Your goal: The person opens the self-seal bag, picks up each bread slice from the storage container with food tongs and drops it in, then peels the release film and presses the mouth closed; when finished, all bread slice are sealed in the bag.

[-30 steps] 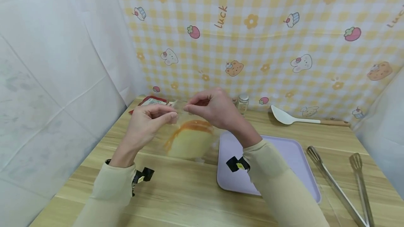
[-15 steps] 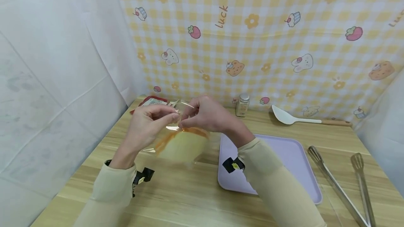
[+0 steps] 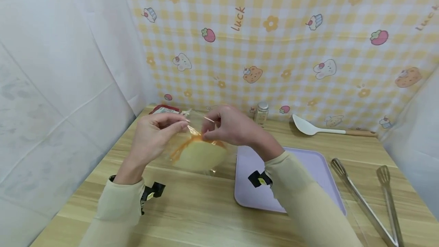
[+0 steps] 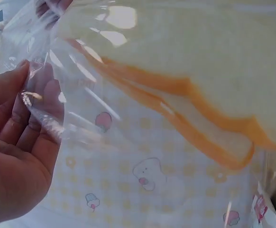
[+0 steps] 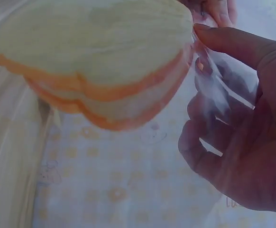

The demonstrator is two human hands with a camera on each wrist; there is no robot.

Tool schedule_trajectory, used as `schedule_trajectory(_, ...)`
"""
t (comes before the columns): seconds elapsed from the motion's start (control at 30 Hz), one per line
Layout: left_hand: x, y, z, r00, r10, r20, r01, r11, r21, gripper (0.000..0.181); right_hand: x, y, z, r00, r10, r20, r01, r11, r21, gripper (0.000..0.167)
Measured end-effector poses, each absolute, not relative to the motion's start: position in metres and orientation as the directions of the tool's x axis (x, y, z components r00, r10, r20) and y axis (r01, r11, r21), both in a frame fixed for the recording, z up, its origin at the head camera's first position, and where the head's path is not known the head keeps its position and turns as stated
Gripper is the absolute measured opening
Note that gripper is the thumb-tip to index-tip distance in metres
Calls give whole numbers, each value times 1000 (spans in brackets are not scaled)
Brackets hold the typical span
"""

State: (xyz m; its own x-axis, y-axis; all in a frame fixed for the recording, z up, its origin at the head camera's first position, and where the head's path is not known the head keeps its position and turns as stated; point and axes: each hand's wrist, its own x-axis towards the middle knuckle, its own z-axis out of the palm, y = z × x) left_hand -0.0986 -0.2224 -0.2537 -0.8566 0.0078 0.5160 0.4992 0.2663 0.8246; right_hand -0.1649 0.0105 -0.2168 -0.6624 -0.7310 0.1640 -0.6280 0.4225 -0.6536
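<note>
Between the two hands hangs a clear plastic bag with slices of bread inside, pale with orange-brown crust. More than one slice shows in the wrist views, the bread lying face to face. My left hand pinches the bag's upper edge between thumb and forefinger, at the left. On the other side of the opening, my right hand pinches the film between thumb and fingers, just above the crust. Crumpled film covers part of the right fingers.
A lilac tray lies right of the bag. Metal tongs rest beyond it on the wooden table. At the back stand a shaker jar and a white spatula; a red packet lies behind the left hand.
My right hand came down and left toward the left hand, then drew slightly right again, still pinching the film. The bag swung left and its film shifted. The left hand barely moved.
</note>
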Motion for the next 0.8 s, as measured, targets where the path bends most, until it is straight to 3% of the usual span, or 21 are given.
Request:
schedule_trajectory(0.17, -96, -235, -249, -840, -49, 541, 526, 175, 832, 5, -170, 26, -229, -674, -724, 146, -621, 449, -642, 16)
schedule_trajectory(0.43, -91, -242, -243, -872, -69, 485, 478, 94, 873, 11, -172, 42, -245, -686, -706, 177, -588, 394, -706, 6)
schedule_trajectory(0.67, -90, -240, -239, -860, -73, 505, 503, 37, 863, 19, -171, 42, -252, -672, -726, 146, -571, 382, -726, 24)
schedule_trajectory(0.8, -90, -239, -238, -854, -81, 514, 512, 38, 858, 20, -171, 38, -254, -678, -720, 149, -570, 387, -725, 24)
